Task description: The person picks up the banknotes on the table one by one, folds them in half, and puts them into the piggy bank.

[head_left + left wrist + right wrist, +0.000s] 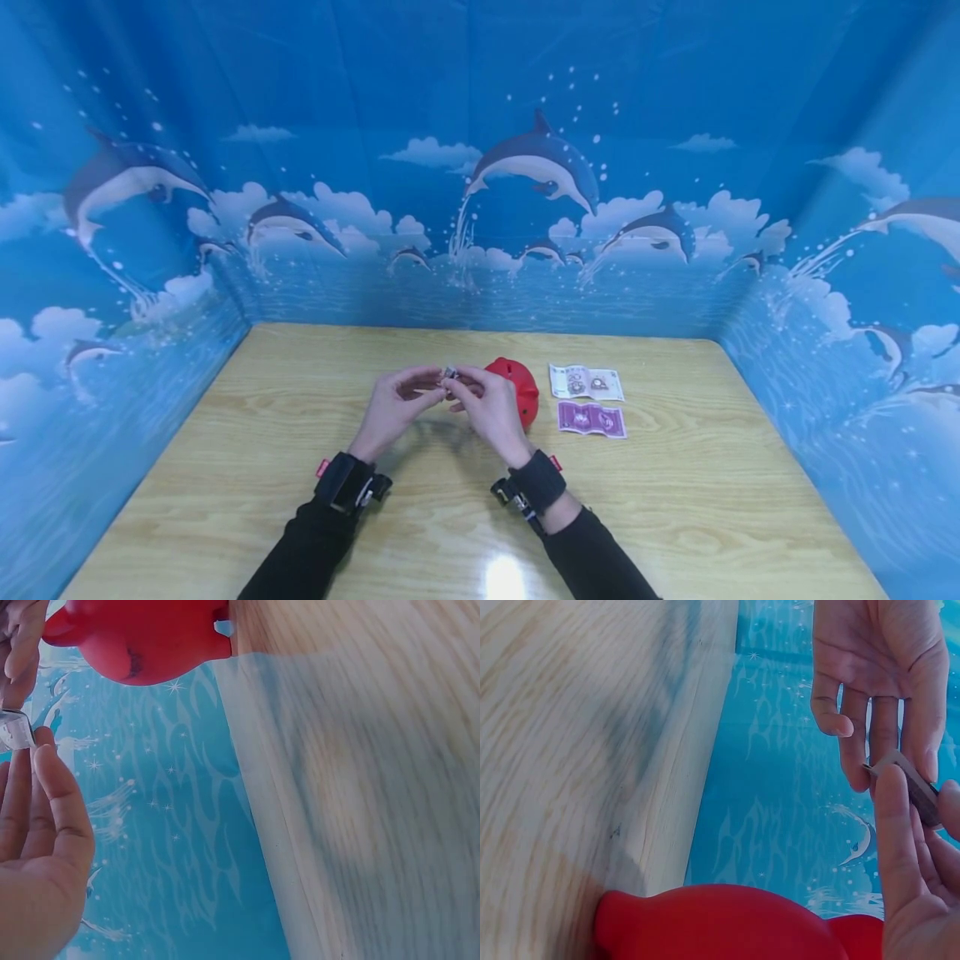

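Observation:
Both hands meet over the table and hold a small, folded, grey-and-white note-like piece [450, 372] between their fingertips. My left hand [395, 407] pinches one end, its thumb [58, 769] at the edge of the piece. The other end sits between thumb and fingers of my right hand [489, 410]; the right wrist view shows the folded piece [911, 787] with a pale top and a darker side. Just behind the right hand stands a red piggy bank [521, 387], partly covered by that hand, with a dark slot on top.
To the right of the piggy bank, a pale banknote [587, 382] and a purple banknote [592, 419] lie creased on the wooden table [697, 483]. A blue dolphin-print curtain [360, 108] encloses the back and sides.

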Tool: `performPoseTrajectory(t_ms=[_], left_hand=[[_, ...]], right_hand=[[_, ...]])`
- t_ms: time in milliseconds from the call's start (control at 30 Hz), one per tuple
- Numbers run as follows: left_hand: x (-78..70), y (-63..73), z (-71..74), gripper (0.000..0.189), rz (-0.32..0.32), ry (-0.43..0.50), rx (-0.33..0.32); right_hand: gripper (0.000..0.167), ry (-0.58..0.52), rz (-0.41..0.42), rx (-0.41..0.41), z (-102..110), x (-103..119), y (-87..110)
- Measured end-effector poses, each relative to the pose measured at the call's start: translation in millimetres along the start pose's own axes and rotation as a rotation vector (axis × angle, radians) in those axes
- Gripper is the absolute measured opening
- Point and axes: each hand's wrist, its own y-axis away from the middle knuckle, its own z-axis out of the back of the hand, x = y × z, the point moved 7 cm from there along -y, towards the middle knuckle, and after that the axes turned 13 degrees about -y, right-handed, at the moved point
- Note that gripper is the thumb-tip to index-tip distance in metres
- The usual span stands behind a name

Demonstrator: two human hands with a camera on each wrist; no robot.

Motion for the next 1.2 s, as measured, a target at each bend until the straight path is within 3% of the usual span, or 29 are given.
performPoseTrajectory(t_ms=[167,400,767,967,1133,1200], left_hand=[[-4.8,0.0,-0.5,0.036,0.004,-0.017,0.012],[-35.4,8.9,5.4,0.032,-0.003,-0.045,0.025],[-36.7,8.7,7.4,0.028,-0.019,-0.055,-0.007],[-39.0,9.7,7.3,0.024,-0.007,-0.106,-0.007],[-40.4,10.3,6.7,0.024,-0.006,-0.154,-0.009],[-34.1,8.6,4.5,0.025,-0.003,-0.169,-0.007]], right_hand=[[0.029,0.031,0.003,0.01,-0.5,0.7,0.0],[0.029,0.074,0.004,0.024,-0.9,2.0,0.7],[0.027,0.083,0.031,0.043,-1.8,8.4,1.8],[0.026,0.128,0.032,0.021,-1.1,9.0,2.8],[0.028,0.121,0.028,0.008,4.1,-17.9,-5.5],[0.029,0.119,0.024,0.001,6.7,-29.9,-8.6]])
